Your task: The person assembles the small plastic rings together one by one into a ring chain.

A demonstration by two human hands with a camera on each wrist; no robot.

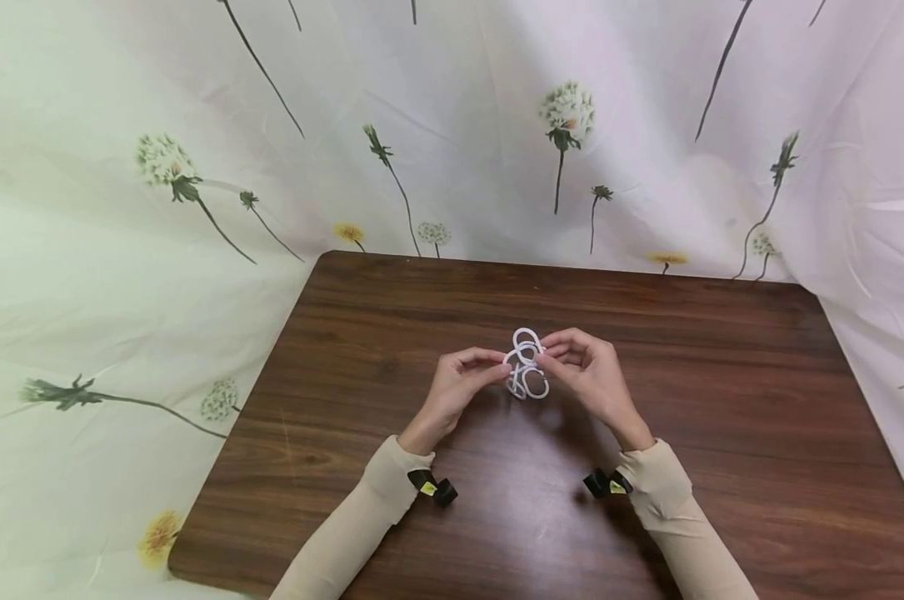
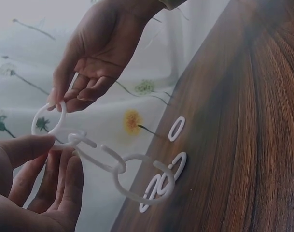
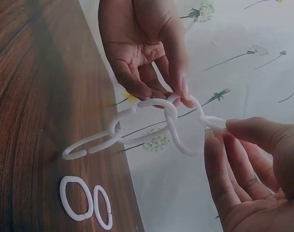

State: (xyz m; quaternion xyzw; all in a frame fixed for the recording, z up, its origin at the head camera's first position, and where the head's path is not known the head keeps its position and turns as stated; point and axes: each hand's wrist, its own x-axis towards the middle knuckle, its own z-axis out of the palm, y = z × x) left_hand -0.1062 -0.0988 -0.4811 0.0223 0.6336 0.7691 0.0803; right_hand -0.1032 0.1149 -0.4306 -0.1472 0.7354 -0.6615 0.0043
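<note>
White plastic ring chain: I see my left hand and right hand pinching it with curled fingers above the tabletop, loose rings beneath.

Setting: a makeshift recording corner, most likely inside a home. A small table with a dark wood-grain laminate top and rounded corners stands against a draped cloth backdrop. The backdrop is pale, creased, and printed with dandelion heads, yellow flowers and long stems; it closes off the rear and both sides, hiding the room beyond.
</note>
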